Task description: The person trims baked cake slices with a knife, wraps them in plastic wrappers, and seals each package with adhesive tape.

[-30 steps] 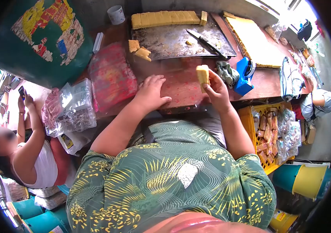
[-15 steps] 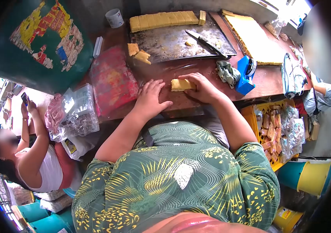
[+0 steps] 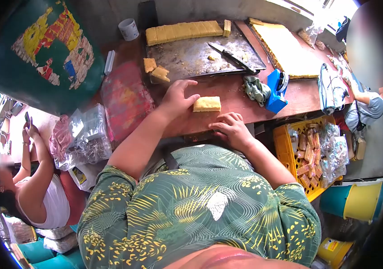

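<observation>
A rectangular piece of yellow sponge cake (image 3: 207, 104) lies on the brown table in front of me. My left hand (image 3: 179, 99) is open beside its left end, thumb close to the cake and fingers stretched past its far side. Nearer to me, at the table's front edge, my right hand (image 3: 232, 130) is loosely bent with its fingers apart, off the cake and with nothing visible in it. Beyond both hands, a dark baking tray (image 3: 187, 56) carries a row of cut cake slices (image 3: 184, 32) and a black-handled knife (image 3: 232, 57). Broken cake pieces (image 3: 159, 73) sit at its left corner.
To the right are a grey-green cloth (image 3: 257, 89), a blue tape dispenser (image 3: 276, 92), a large cake sheet (image 3: 285, 49) and a yellow crate (image 3: 285, 148) of wrapped packs. A white mug (image 3: 129, 29) and plastic bags (image 3: 86, 134) are leftward. People sit left and right.
My right hand has let go of the cake piece and drawn back toward the table edge. My left hand has moved forward and right, up to the cake's left end.
</observation>
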{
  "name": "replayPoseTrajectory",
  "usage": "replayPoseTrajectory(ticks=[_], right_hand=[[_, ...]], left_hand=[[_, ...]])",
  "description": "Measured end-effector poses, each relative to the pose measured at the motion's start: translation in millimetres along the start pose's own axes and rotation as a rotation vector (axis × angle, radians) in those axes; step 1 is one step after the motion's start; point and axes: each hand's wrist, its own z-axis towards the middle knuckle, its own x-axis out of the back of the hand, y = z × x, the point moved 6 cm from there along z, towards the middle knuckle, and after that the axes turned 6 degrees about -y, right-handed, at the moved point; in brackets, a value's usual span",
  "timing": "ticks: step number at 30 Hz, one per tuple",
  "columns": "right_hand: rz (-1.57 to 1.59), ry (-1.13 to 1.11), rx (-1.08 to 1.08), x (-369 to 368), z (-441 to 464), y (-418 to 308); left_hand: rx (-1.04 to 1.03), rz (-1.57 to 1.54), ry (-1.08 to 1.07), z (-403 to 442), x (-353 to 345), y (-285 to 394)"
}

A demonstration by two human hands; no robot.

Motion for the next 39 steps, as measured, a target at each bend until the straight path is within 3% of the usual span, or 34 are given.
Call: replayPoseTrajectory(ticks=[4,7,11,16,22,28,34,39], right_hand=[[0.069,0.019,-0.008,18,10,1],[0.067,0.035,-0.007,36,24,10],[-0.129,0.215,0.054,71,53,9],[-0.032,0.120,0.077,72,71,13],[0.104,0.111,0.088,60,54,10],[0.129,0.079,0.053,56,50,7],[0.144,0.045,0.032,55,44,12],[0.205,-0.036,0.042,46,34,6]], left_hand=[[0.023,-0.153,0.190,11,-2,13],[0.074,-0.271,0.140,14,4,24],[-0.042,-0.168,0.035,10,9,20],[-0.011,0.098,0.156,-1,25,15],[0.115,0.167,0.113,-13,7,-5],[0.173,-0.126,0.182,3,-6,-24],[0.282,0.326,0.163,-29,8,-18],[0.376,0.368,0.081,-25,7,-14]])
